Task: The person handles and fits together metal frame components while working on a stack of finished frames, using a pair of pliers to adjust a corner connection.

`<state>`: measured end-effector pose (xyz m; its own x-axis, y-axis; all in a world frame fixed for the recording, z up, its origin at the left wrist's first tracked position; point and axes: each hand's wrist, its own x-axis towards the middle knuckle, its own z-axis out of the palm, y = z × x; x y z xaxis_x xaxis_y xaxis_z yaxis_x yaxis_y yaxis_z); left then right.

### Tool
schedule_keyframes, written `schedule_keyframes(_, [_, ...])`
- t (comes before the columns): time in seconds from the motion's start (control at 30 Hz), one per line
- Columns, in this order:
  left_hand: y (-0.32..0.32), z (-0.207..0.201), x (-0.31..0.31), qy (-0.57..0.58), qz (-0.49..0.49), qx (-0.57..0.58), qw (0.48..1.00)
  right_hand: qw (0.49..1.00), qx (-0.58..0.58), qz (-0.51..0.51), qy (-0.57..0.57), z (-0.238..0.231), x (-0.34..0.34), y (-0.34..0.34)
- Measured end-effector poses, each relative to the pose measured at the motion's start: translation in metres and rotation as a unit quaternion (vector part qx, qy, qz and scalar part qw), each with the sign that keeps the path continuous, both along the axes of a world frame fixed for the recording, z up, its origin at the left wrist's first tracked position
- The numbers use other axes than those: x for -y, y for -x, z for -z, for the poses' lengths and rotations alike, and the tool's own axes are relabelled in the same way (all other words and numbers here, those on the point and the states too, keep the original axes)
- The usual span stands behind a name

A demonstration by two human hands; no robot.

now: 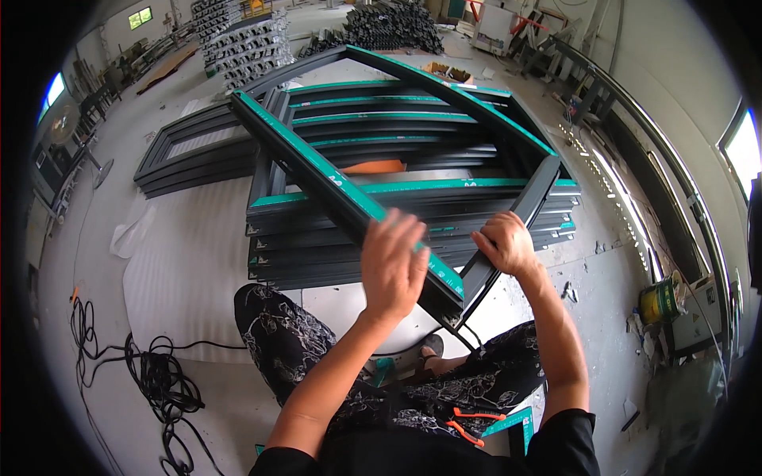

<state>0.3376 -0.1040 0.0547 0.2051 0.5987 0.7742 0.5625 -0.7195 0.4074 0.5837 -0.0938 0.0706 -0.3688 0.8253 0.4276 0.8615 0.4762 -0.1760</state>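
Note:
A dark grey window frame with green film strips (pixel 305 151) lies tilted across a stack of similar frames (pixel 313 274), one corner toward my knees. My right hand (pixel 508 242) is closed around the frame's near right bar, its thumb on top. Over the green strip of the left bar is my left hand (pixel 393 266), its fingers stretched out and blurred by motion. Whether its palm touches the bar I cannot tell. Pliers with orange handles (pixel 479 416) lie at my lap, beside a green-edged corner piece (pixel 520 428).
Black cable (pixel 163 381) coils on the floor at left, near white sheeting (pixel 178 254). More frames (pixel 194 151) lie behind it. Metal profiles (pixel 393 28) are piled far back. At right stand a yellow-green bucket (pixel 660 300) and a long rail (pixel 647 127) along the wall.

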Motion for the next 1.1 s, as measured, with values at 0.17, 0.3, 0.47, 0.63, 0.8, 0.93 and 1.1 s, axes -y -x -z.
schedule_keyframes(0.17, [0.016, 0.016, 0.025, 0.042, 0.083, 0.038, 0.995, 0.998, 0.003, 0.022, -0.054, 0.001, 0.064, 0.046])
schedule_keyframes(0.3, [0.054, 0.017, 0.043, 0.059, 0.129, 0.030, 0.989, 0.997, -0.045, 0.058, -0.023, 0.001, 0.101, 0.090])
schedule_keyframes(0.47, [0.091, 0.013, -0.027, 0.090, 0.204, 0.021, 0.975, 0.992, -0.055, 0.106, -0.030, -0.002, 0.063, 0.132])
schedule_keyframes(0.63, [0.106, 0.014, -0.074, 0.013, 0.044, 0.037, 0.998, 0.983, -0.051, 0.135, -0.111, 0.005, 0.019, 0.152])
schedule_keyframes(0.8, [0.134, 0.047, -0.014, 0.231, -0.136, 0.211, 0.940, 0.986, -0.039, 0.136, -0.092, 0.002, 0.015, 0.155])
schedule_keyframes(0.93, [0.134, 0.058, 0.033, 0.364, -0.031, 0.261, 0.893, 0.989, -0.030, 0.132, -0.056, -0.001, 0.018, 0.159])
schedule_keyframes(1.1, [0.134, 0.051, 0.031, 0.378, -0.069, 0.192, 0.903, 0.991, -0.017, 0.121, -0.056, -0.002, 0.022, 0.159])
